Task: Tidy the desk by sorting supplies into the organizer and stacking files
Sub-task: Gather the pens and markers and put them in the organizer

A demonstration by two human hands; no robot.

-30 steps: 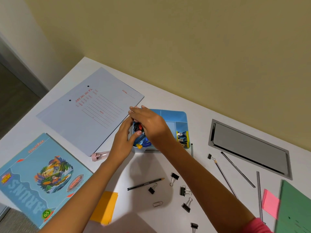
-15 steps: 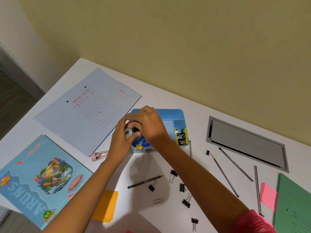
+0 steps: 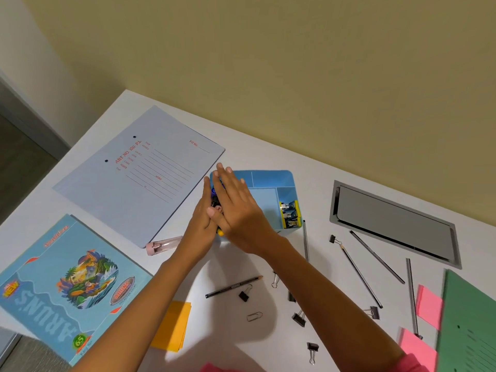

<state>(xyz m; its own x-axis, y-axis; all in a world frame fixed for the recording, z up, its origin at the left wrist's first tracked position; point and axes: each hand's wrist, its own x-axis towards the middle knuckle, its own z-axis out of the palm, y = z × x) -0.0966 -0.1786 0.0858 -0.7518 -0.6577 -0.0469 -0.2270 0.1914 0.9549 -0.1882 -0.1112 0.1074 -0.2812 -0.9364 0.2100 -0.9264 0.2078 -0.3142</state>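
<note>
Head view: left hand (image 3: 200,224), right hand (image 3: 236,208) flat against pens (image 3: 214,195) in organizer (image 3: 268,178), fingers straight, grasping nothing. Sorting step. Next, likely: pinch near pencil (image 3: 233,286) off table (image 3: 268,157).

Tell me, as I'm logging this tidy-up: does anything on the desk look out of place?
Yes. Black binder clips, long grey pencils and a silver paper clip lie scattered on the white desk, outside the blue plastic organizer. A pink translucent tube lies at the near corner of the pale blue file.
</note>
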